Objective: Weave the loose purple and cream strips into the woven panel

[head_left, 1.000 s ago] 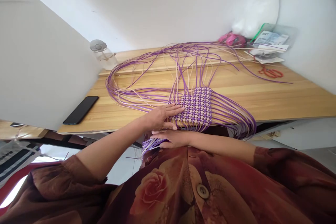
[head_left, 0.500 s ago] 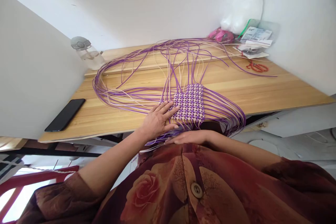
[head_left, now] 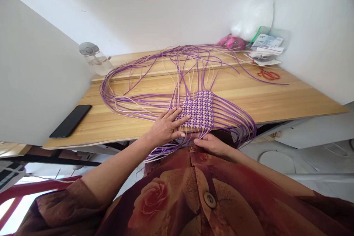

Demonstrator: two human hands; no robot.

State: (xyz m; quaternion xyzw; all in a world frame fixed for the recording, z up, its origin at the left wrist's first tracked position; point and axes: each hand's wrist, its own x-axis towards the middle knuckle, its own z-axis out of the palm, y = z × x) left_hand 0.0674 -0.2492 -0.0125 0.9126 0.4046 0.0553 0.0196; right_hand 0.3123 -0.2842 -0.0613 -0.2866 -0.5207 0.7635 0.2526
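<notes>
A checkered woven piece (head_left: 199, 111) of purple and cream cords lies at the table's front edge. My left hand (head_left: 166, 125) rests flat on its left part, fingers spread, palm down, hiding that corner. Just below the piece, at the table edge, my right hand (head_left: 212, 144) has its thumb in front of the hanging cords (head_left: 204, 132) and a finger behind them. Its other fingers are out of sight. Long loose cords (head_left: 106, 84) run out from the weave on every side, looping back along the left and drooping over the edge at right.
A black phone (head_left: 71, 121) lies at the table's left. Behind it stands a clear bottle with a grey lid (head_left: 95, 59). At the back right are red-handled scissors (head_left: 269, 74), a zip bag with papers (head_left: 267, 46), a pink bundle (head_left: 231, 42) and a white plastic bag (head_left: 253, 22).
My right hand has turned from lying palm down in front of my body to thumb up, reaching among the hanging cords. My left hand keeps its place on the weave. The view has shifted slightly.
</notes>
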